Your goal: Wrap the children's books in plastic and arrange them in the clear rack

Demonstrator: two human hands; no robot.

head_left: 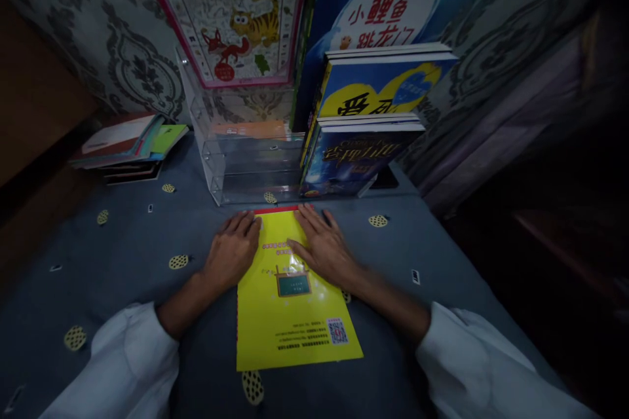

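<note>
Palms lie flat on the far end of a yellow booklet (289, 314), one at each side. The left hand (230, 252) rests with fingers spread loosely and straight, over the booklet's left edge, half on the cover and half on the cloth. The right hand (324, 249) lies further onto the cover, fingers stretched out and pointing away from the person, thumb near the printed line at the middle. Neither hand is closed around anything; both are open and only pressing down. White sleeves (132, 360) cover both forearms.

The booklet lies straight ahead between the two hands, its long axis running away from the person, print upside down from this side. Both hands are about equally close to its far edge, which carries a red strip and sits just short of a clear plastic book rack (246, 170). Blue books (363, 150) lean in the rack's right half; its left half holds none. Under everything is a blue-grey cloth (122, 242) with yellow dots. A loose pile of books (132, 144) lies well apart at the left, and a tiger poster (236, 13) stands behind the rack
</note>
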